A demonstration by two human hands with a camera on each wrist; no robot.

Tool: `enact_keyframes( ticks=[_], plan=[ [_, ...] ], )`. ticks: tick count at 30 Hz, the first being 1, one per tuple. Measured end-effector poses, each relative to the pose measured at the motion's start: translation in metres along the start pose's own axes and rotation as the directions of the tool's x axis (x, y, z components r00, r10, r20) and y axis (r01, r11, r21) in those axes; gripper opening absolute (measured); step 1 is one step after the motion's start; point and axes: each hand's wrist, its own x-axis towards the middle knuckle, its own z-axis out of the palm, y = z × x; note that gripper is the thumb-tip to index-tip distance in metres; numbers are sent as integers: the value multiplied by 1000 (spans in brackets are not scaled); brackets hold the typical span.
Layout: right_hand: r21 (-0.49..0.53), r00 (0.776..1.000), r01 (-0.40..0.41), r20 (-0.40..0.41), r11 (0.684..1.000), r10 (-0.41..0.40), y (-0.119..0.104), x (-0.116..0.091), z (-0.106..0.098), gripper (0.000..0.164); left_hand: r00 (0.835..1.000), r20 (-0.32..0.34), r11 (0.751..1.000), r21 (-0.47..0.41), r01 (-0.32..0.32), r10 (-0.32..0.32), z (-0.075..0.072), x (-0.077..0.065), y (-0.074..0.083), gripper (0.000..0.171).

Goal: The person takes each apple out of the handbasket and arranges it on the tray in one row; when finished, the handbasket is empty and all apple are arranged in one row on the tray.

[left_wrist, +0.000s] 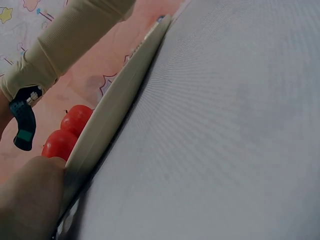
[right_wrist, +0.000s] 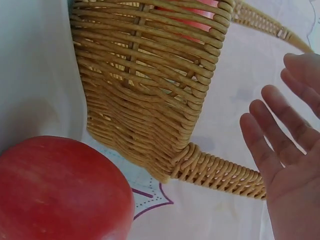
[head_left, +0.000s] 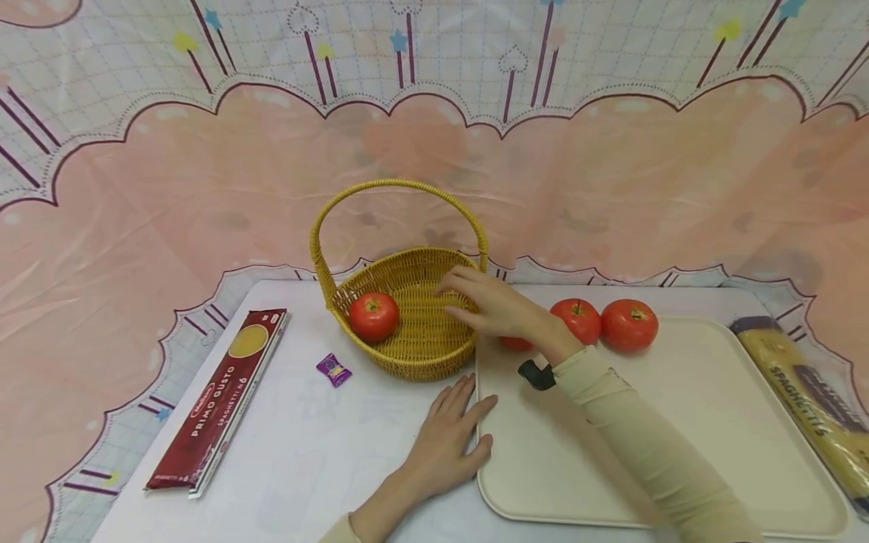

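My right hand (head_left: 494,303) hovers over the right rim of a yellow wicker basket (head_left: 428,369), its fingers loosely bent and holding nothing. In the right wrist view the same hand (right_wrist: 290,145) shows spread fingers beside the basket handle (right_wrist: 220,172). Inside the basket, at its left, sits a red tomato (head_left: 374,317). My left hand (head_left: 444,434) rests at the left edge of a cream tray (head_left: 611,452), thumb and fingers spread at its rim. Along the tray's far side are a tomato (head_left: 577,320), another tomato (head_left: 629,325) and a third tomato (head_left: 516,344), partly hidden behind my right hand.
A red spaghetti packet (head_left: 220,400) lies at the left of the white table (head_left: 305,460). A small purple wrapped sweet (head_left: 334,369) is in front of the basket. Along the tray's right edge lies a yellow spaghetti bag (head_left: 804,396). A patterned cloth (head_left: 204,181) hangs behind.
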Motion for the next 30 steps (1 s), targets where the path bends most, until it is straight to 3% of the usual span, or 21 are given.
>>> enact_keyframes(
  ticks=[25,30],
  plan=[
    [-26,989,92,118,995,-89,4,35,16,31,1000,7,1000,-2,-4,4,0,0,1,48],
    [-35,982,100,162,994,-94,0,49,18,36,1000,-22,1000,16,-14,14,2,0,-1,48]
  ],
)
